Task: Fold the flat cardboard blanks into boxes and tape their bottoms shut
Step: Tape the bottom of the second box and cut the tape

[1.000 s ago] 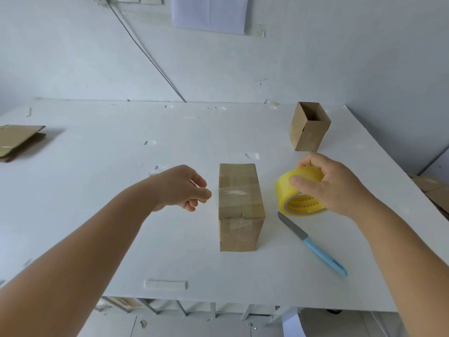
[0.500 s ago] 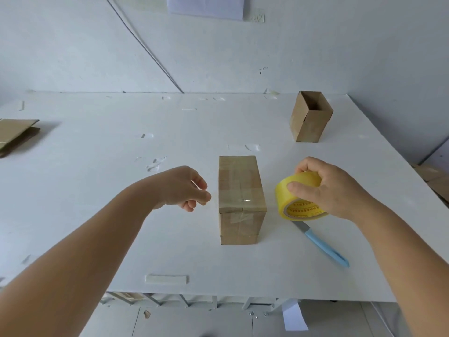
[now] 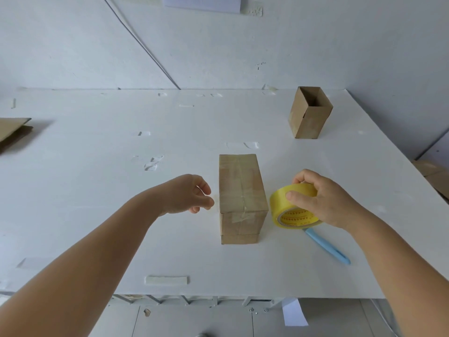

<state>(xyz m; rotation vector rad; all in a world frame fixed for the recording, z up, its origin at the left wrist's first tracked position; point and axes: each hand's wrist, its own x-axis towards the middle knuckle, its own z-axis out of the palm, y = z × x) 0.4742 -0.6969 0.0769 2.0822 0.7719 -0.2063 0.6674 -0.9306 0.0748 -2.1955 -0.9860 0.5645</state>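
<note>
Right hand [image 3: 325,198] is gripping tape roll [image 3: 295,207]; left hand [image 3: 188,194] is seemingly pinching the clear tape end beside box [image 3: 240,198]. Keep strip taut, centred over seam.

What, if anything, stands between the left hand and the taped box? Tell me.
Nothing visible. The left hand hangs just left of the taped box, with only bare table between them.
</note>
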